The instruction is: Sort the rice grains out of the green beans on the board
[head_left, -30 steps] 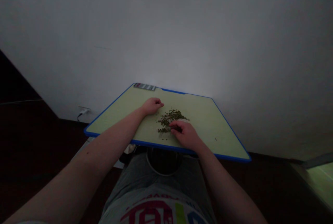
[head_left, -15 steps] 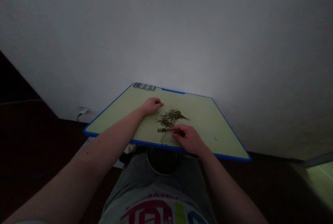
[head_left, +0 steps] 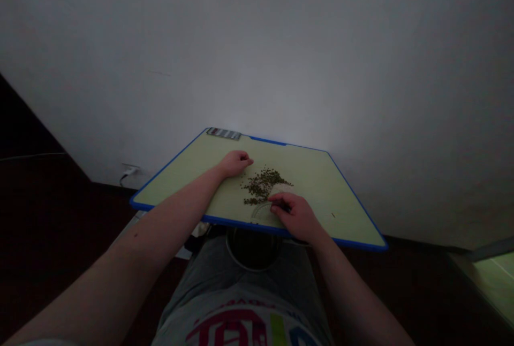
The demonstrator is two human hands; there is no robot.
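A loose spread of small brown-green grains [head_left: 263,182] lies on a pale yellow-green board [head_left: 321,174] with a blue rim. My left hand [head_left: 236,164] rests on the board just left of and beyond the grains; its fingers are curled together, and what they hold, if anything, is hidden. On the near side of the grains, my right hand [head_left: 295,213] pinches a clear protractor [head_left: 261,209] whose marked arc shows left of the fingertips. The rest of the protractor is covered by the hand. A whitish patch [head_left: 283,188] beside the grains is too dim to make out.
A phone-like flat object [head_left: 224,133] lies at the board's far left corner. Below the near edge, a dark round pot or bowl [head_left: 254,248] sits at my lap. The wall [head_left: 257,57] stands behind the board. A plug [head_left: 129,171] is at lower left.
My right hand has shifted slightly to the right, and the protractor's arc has moved with it. My left hand stays in place, and the grains look nearly the same.
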